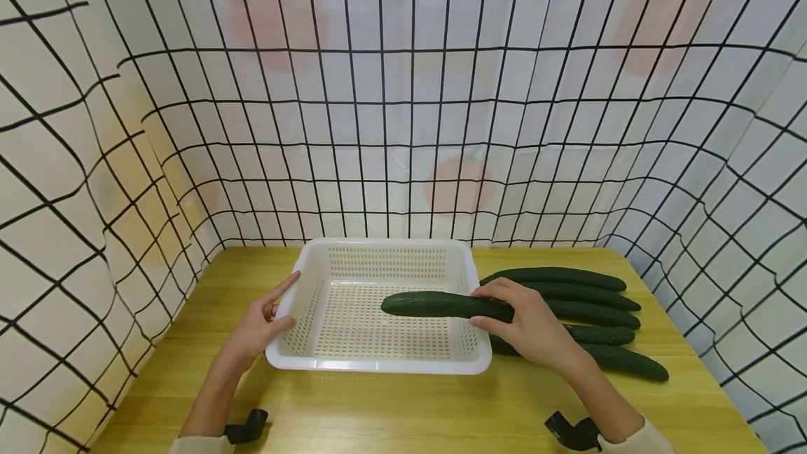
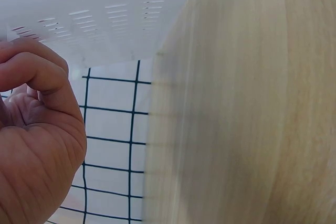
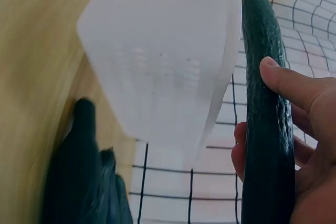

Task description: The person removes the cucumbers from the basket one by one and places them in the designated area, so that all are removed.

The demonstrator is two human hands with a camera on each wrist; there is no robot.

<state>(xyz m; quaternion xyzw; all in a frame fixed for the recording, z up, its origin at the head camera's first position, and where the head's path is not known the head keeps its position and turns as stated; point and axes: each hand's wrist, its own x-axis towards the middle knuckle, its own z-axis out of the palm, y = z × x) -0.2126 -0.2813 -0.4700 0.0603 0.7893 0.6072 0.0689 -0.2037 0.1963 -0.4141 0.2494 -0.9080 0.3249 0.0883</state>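
Note:
My right hand (image 1: 526, 321) grips a long dark green cucumber (image 1: 429, 304) near one end, with its other end reaching over the inside of a white plastic basket (image 1: 378, 365). In the right wrist view, the thumb lies along one side of the cucumber (image 3: 268, 124) and fingers curl round the other. My left hand (image 1: 255, 335) holds the basket at its left rim, thumb and forefinger spread along the edge. The left wrist view shows curled fingers (image 2: 39, 72) right at the basket's slotted side wall (image 2: 105, 19).
Several more cucumbers (image 1: 586, 312) lie side by side on the wooden table (image 1: 391, 412), right of the basket and partly behind my right hand. A black wire grid (image 1: 410, 100) over pale cloth closes off the back and both sides.

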